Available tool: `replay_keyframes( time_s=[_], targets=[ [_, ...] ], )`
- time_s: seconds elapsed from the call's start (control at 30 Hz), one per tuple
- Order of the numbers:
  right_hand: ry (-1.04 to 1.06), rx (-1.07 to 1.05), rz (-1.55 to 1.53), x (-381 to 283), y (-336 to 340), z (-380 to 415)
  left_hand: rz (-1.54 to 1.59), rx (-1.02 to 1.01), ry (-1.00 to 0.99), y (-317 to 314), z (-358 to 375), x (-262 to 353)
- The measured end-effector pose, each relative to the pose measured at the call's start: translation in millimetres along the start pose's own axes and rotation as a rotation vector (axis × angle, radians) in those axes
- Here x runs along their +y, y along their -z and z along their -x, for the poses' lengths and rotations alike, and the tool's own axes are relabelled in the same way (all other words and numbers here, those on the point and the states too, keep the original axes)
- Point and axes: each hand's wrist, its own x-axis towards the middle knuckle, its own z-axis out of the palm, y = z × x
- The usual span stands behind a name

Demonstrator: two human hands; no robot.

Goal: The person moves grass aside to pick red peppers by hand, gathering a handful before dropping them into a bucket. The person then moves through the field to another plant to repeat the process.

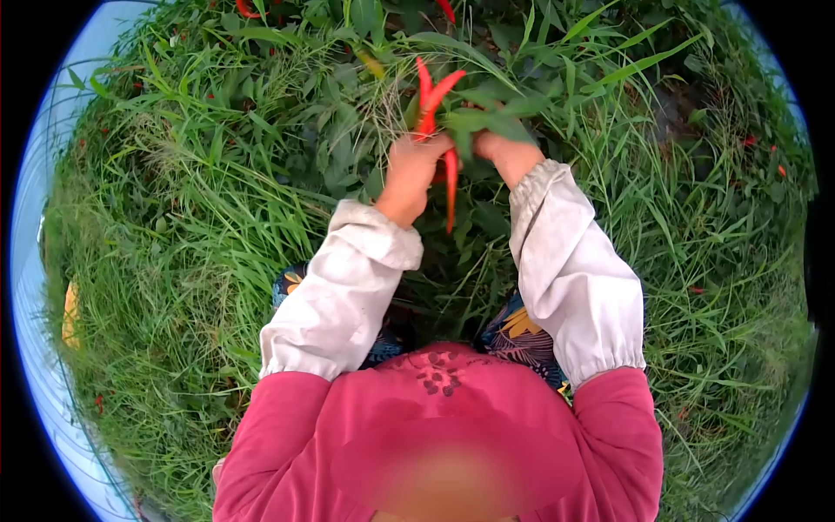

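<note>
My left hand (412,170) is closed around several long red chili peppers (429,97). Some of them point up past the fingers, and one hangs down beside the thumb. Close by on the right, my right hand (504,151) reaches into the green leaves of a chili plant (496,122). Leaves cover its fingertips, and the area is smeared by motion, so whether it grips anything is hidden. Both forearms wear pale sleeve covers.
Tall grass and weeds (209,191) grow thickly all around. More red peppers show among the plants, one at the top (446,9) and one at the right (781,171). My knees in patterned cloth (522,339) are bent below my arms.
</note>
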Motion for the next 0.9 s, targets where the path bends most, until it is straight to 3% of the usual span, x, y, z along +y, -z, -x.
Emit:
replay_keyframes(
  time_s=[0.03,0.1,0.13,0.23,0.3,0.37,0.4,0.43,0.5,0.53,0.6,0.63,0.7,0.73,0.8,0.9],
  targets=[
    [-0.002,0.0,-0.004,5.6,-8.5,11.9,0.124,-0.081,0.229,10.1,6.4,8.1],
    [0.319,0.096,0.694,23.6,-40.6,48.1,0.234,-0.254,0.484,29.5,20.0,25.5],
    [0.05,0.279,0.093,0.7,20.2,-22.4,0.234,-0.24,0.517,34.8,34.4,36.9],
    [-0.026,0.304,0.207,-7.3,-16.7,-18.8,0.315,-0.25,0.469,61.6,77.0,67.4],
    [0.019,0.368,0.21,-4.5,-40.1,-5.4,0.311,-0.016,0.351,85.2,104.7,85.6],
    [-0.16,0.205,-0.006,-19.8,-37.4,-9.7,0.295,0.138,0.224,126.8,132.7,99.7],
    [0.134,0.515,0.274,0.6,-70.9,0.4,0.099,0.143,0.149,141.0,150.0,107.1],
    [0.114,0.511,0.284,0.6,-68.1,-4.2,-0.099,0.153,0.078,154.5,169.0,113.8],
    [0.018,0.363,0.155,-11.9,-50.4,-14.6,-0.729,0.064,0.181,192.2,205.2,110.9],
    [-0.029,0.343,0.089,-19.1,-38.2,-23.3,-0.723,0.093,0.183,210.1,217.7,108.3],
    [-0.06,0.338,0.039,-23.8,-29.7,-32.9,-1.1,0.096,0.455,234.2,238.7,102.8],
    [-0.081,0.33,0.047,-22.5,-33.0,-34.2,-1.093,0.121,0.457,230.4,244.9,106.5],
    [-0.045,0.446,0.146,-22.0,-41.9,-35.8,-0.417,0.349,0.425,213.2,250.6,114.9],
    [-0.038,0.425,0.187,-20.2,-40.0,-36.4,-0.244,0.374,0.325,211.2,249.9,112.7],
    [-0.084,0.384,0.201,-20.9,-35.5,-34.3,0.019,0.219,0.273,234.7,252.5,105.7],
    [-0.252,0.324,0.117,-37.9,-19.0,-42.0,0.03,0.362,0.113,236.9,256.7,99.8]
  ],
)
